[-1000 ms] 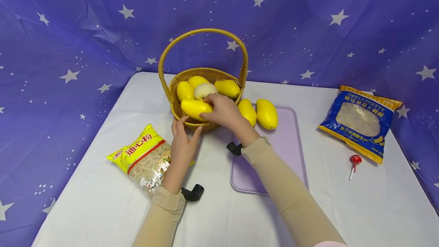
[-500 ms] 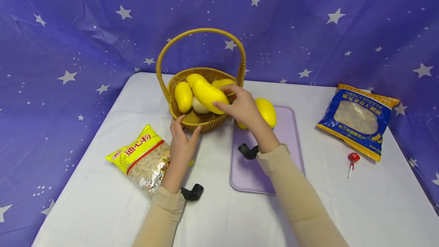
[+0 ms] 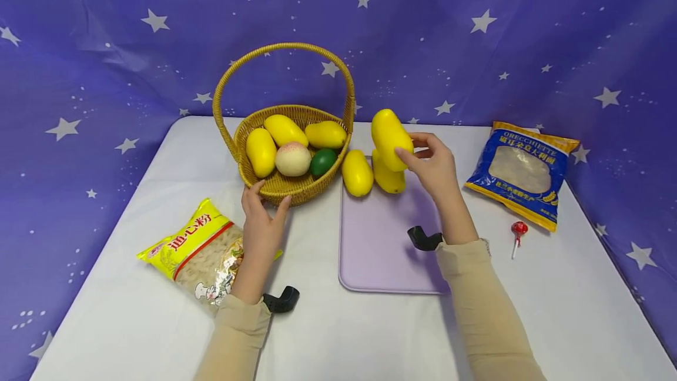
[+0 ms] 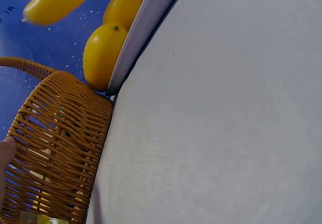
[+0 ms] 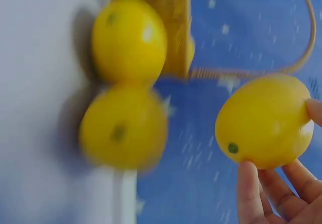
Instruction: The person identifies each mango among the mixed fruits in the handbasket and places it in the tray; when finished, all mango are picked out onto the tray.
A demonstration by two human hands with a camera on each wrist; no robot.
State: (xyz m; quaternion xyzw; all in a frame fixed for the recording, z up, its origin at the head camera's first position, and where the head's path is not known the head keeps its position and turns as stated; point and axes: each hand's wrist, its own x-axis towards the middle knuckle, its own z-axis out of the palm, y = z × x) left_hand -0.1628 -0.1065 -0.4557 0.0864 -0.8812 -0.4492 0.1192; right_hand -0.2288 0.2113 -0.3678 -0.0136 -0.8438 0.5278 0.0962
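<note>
My right hand (image 3: 436, 166) grips a yellow mango (image 3: 390, 139), raised above the purple tray (image 3: 383, 246), thumb and fingertips around it. In the right wrist view this mango (image 5: 266, 121) shows its green stem spot. Two more mangoes (image 3: 357, 173) lie at the tray's far left corner, one partly behind the raised one. My left hand (image 3: 261, 228) holds the front rim of the wicker basket (image 3: 298, 196), fingertips over the edge and thumb outside. Inside the basket are several mangoes (image 3: 261, 153), a pale pink-tinged peach (image 3: 293, 159) and a dark green oval fruit (image 3: 323, 163).
A yellow bag of macaroni (image 3: 206, 251) lies left of the left forearm. At the right are a blue orecchiette bag (image 3: 520, 172) and a red lollipop (image 3: 519, 229). The basket's tall handle (image 3: 285, 46) arches above it. A purple starry cloth (image 3: 402, 46) hangs behind.
My right hand has lifted the mango out of the basket and carried it right, over the tray. The peach and green fruit are now uncovered. My left hand stays at the basket rim.
</note>
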